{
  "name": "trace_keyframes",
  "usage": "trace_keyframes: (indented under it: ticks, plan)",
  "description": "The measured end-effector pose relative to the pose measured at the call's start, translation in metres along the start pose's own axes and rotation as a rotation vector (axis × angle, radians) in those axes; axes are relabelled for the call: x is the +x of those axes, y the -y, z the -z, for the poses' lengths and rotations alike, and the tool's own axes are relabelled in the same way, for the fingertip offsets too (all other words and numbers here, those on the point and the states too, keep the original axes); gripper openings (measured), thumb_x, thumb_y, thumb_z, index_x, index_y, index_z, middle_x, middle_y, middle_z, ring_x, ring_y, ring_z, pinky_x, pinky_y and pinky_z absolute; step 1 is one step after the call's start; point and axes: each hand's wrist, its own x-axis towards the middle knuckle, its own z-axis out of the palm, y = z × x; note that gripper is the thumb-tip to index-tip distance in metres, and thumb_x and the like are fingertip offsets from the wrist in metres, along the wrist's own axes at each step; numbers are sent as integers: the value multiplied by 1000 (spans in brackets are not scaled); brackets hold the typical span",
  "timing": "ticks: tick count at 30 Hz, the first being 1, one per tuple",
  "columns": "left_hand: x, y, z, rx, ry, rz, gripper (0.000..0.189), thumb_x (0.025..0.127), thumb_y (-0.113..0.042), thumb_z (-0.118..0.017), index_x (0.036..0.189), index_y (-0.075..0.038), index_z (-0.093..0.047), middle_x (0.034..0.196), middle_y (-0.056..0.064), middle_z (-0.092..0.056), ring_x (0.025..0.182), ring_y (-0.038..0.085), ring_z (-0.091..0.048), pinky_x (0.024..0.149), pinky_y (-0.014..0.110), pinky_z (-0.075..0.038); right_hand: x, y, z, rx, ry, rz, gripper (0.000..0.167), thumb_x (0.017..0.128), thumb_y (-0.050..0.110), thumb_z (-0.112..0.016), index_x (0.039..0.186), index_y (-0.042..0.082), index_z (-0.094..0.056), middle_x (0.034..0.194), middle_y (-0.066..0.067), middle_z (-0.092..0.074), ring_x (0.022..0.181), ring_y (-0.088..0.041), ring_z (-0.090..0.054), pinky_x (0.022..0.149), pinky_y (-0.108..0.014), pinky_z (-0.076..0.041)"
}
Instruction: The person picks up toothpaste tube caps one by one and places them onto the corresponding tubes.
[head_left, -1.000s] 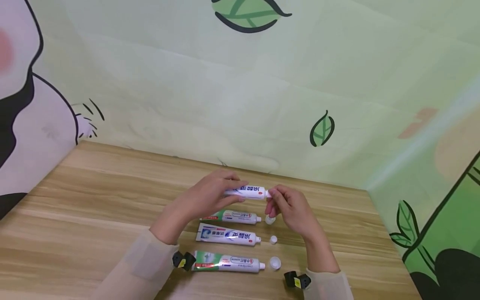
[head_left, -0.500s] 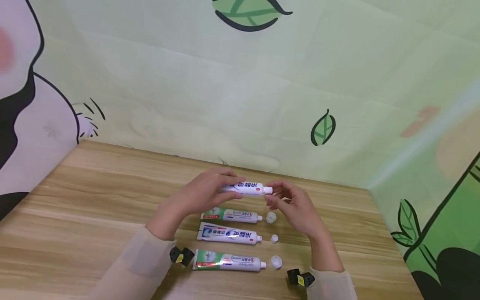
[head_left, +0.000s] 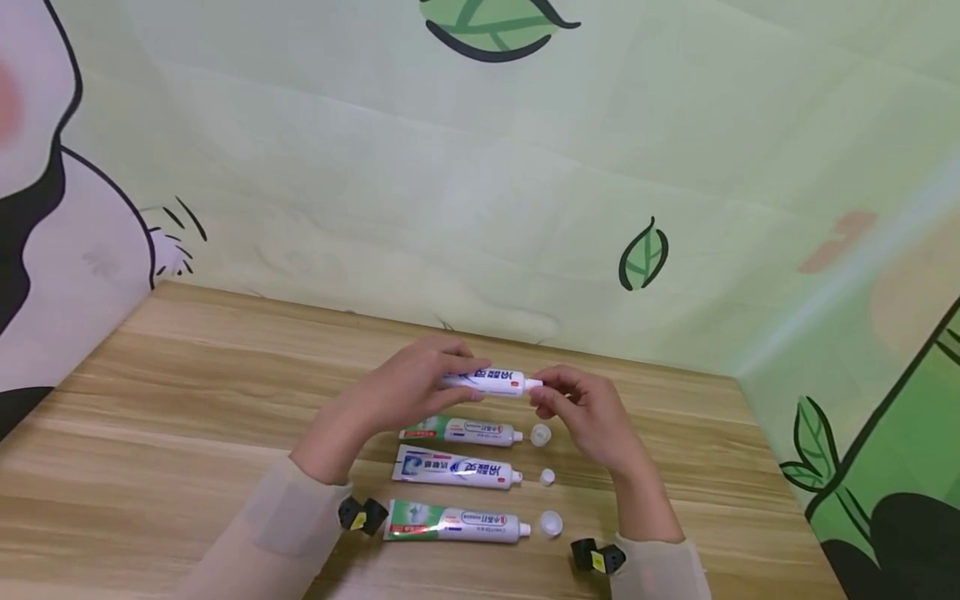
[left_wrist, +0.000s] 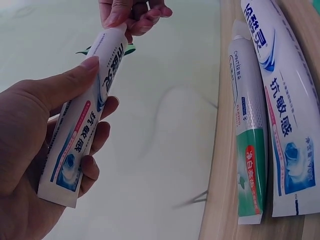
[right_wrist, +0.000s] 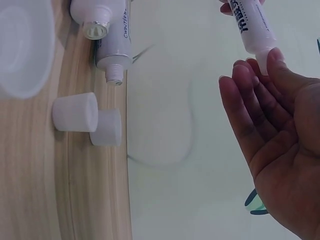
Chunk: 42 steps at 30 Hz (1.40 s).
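My left hand [head_left: 408,383] holds a white and blue toothpaste tube [head_left: 497,382] above the table. In the left wrist view its thumb lies along the tube [left_wrist: 80,130] and the fingers curl round behind. At the tube's right end, my right hand [head_left: 592,417] pinches the white cap [right_wrist: 263,61] between thumb and fingers. The cap sits on the tube's neck. Below, a green and white toothpaste tube [head_left: 480,432], a blue and white one [head_left: 453,468] and another green and white one [head_left: 457,523] lie in a column, their uncapped nozzles pointing right.
Loose white caps stand beside the nozzles: a far cap [head_left: 540,435], a smaller middle cap [head_left: 547,477] and a near cap [head_left: 551,524]. The wooden table [head_left: 187,417] meets a printed backdrop [head_left: 360,208] at its rear edge.
The right fingers loosened round the cap half a second ago and now pinch it again. The left hand keeps its hold on the tube, which has shifted only slightly.
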Motion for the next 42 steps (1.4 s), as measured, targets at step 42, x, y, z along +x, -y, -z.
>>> trace_keyframes:
  ticks: [42]
  plan:
    - [4,1,-2,5,28,86,45,94,-44,-75,131,-18,-72,113,-3,-74,92,9,-63,84,30,-55,0,1,-1,18,-16,-19,15,94,8,-75,108,11,-71,99,-8,-74,85,-32,-71,73,-27,-59]
